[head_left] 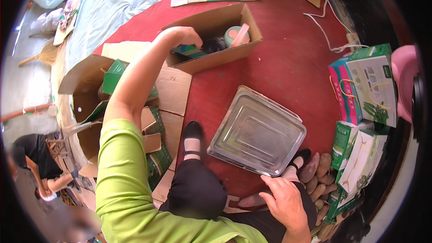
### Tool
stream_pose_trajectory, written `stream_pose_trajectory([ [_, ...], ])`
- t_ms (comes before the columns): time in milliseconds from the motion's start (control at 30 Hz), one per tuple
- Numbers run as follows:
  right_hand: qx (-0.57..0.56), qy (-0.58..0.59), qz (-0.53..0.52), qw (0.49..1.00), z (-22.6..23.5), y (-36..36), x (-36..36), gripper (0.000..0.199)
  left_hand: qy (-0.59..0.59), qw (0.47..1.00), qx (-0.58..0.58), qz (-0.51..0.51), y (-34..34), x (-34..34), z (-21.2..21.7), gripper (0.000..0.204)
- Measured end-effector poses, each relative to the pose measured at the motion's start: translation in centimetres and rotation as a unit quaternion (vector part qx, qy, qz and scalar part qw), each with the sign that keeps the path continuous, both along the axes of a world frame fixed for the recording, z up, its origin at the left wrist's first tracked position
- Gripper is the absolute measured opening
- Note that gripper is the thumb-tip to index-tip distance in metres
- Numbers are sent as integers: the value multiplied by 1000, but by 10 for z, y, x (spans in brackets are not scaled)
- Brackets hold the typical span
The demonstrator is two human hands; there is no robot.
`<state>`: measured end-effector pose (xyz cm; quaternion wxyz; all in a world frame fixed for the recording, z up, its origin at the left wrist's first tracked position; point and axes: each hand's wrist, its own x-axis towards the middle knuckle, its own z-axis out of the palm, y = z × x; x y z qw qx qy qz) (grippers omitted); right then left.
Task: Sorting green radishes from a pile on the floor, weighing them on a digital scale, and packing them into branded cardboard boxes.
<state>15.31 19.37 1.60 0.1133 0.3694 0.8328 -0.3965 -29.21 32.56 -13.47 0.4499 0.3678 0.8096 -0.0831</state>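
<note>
My left hand [181,36] reaches over the near left rim of an open cardboard box [216,60]. Its fingers curl down onto a small blue-and-green packet [189,51], partly hidden by the box wall. Beside it in the box are a dark item and a round green-and-pink container [236,36]. My right hand [286,198] lies over my right knee with its fingers apart, holding nothing. Just beyond its fingertips is the near corner of a rectangular steel tray [258,130] on the red floor, between my feet.
Opened cartons [92,94] and flattened cardboard [173,90] lie at the left. Sweet potatoes [317,175], green-and-white gift boxes [371,87] and a pink basin [403,83] are at the right. A white cable [327,18] runs across the far right floor. Another person [38,162] sits at far left.
</note>
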Motion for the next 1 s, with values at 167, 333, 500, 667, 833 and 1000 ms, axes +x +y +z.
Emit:
stream_pose_trajectory([
  [167, 15, 22, 6, 1000, -3, -4, 5, 41, 111, 812, 93, -565, -16, -23, -76, 15],
  [333, 34, 7, -11, 999, -9, -5, 17, 40, 80, 947, 98, -294, -18, -2, -73, 25],
  [500, 47, 43, -5, 998, -10, -9, 23, 38, 62, 964, 185, -179, -33, -5, -69, 35],
  [667, 48, 39, -15, 998, -13, -14, 25, 32, 46, 979, 158, -123, -29, -11, -96, 35],
  [833, 57, 48, -20, 997, -13, -16, 25, 29, 23, 975, 163, -152, -28, -36, -143, 36],
  [1000, 45, 43, -14, 998, -9, -15, 26, 27, 4, 976, 174, -132, -27, -49, -159, 38],
])
